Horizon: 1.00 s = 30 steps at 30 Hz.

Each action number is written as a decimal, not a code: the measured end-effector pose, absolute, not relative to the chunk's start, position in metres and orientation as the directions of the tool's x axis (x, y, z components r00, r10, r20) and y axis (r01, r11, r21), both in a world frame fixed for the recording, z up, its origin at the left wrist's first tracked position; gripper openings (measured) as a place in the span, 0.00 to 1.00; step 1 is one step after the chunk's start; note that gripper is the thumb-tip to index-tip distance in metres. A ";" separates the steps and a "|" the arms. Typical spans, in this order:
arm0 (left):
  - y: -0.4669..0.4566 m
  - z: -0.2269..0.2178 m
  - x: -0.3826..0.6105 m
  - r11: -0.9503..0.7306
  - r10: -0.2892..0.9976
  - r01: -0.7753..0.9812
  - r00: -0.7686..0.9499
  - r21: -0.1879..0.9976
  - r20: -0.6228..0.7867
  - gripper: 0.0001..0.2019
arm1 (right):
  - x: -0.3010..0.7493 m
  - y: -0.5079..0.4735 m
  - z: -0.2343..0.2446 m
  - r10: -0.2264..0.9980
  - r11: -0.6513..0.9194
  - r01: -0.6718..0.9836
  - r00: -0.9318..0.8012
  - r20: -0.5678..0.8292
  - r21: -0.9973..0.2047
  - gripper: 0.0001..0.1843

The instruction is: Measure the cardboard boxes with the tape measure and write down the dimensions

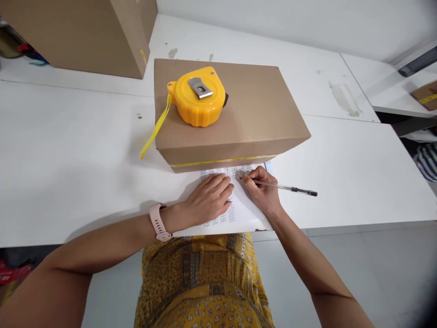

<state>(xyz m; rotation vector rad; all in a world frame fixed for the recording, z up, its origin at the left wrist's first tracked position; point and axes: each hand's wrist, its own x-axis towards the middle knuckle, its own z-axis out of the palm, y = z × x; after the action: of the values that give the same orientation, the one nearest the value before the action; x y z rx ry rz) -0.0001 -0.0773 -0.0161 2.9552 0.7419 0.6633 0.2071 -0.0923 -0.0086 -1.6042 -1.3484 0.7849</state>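
My right hand [264,191] is closed around a clear-barrelled pen [285,187], its tip down on a sheet of paper [244,209] covered with columns of handwriting. Flat on the same sheet lies my left hand [210,198], fingers stretched out and holding nothing; a pink watch strap is on that wrist. Just beyond both hands stands a closed cardboard box [252,105] with a yellow line along its near side, and the sheet's far edge meets its base. On top of the box, to the left, rests a yellow tape measure [200,98] with a metal clip and a yellow wrist strap.
The white table [78,159] has chipped patches on its surface. A larger cardboard box [92,36] stands at the back left. At the far right, a small box [425,95] sits on another surface, with striped cloth [426,159] below. A wall runs behind.
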 end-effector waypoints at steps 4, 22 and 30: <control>-0.077 -0.015 0.000 -0.885 0.459 0.446 0.797 0.129 0.391 0.16 | 0.207 -0.092 -0.008 0.976 -0.027 0.437 0.204 0.070 -0.899 0.14; -0.077 -0.015 0.000 -0.885 0.461 0.443 0.796 0.141 0.393 0.16 | 0.208 -0.092 -0.009 0.973 -0.025 0.442 0.215 0.079 -0.897 0.15; -0.077 -0.016 0.000 -0.882 0.468 0.447 0.799 0.148 0.377 0.16 | 0.212 -0.092 -0.012 0.971 -0.029 0.432 0.225 0.076 -0.901 0.14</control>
<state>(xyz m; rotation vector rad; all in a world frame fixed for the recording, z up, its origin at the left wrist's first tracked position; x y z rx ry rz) 0.0003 -0.0768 -0.0159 2.9312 0.7459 0.6343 0.2119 -0.0917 -0.0121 -1.6108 -1.3456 0.7640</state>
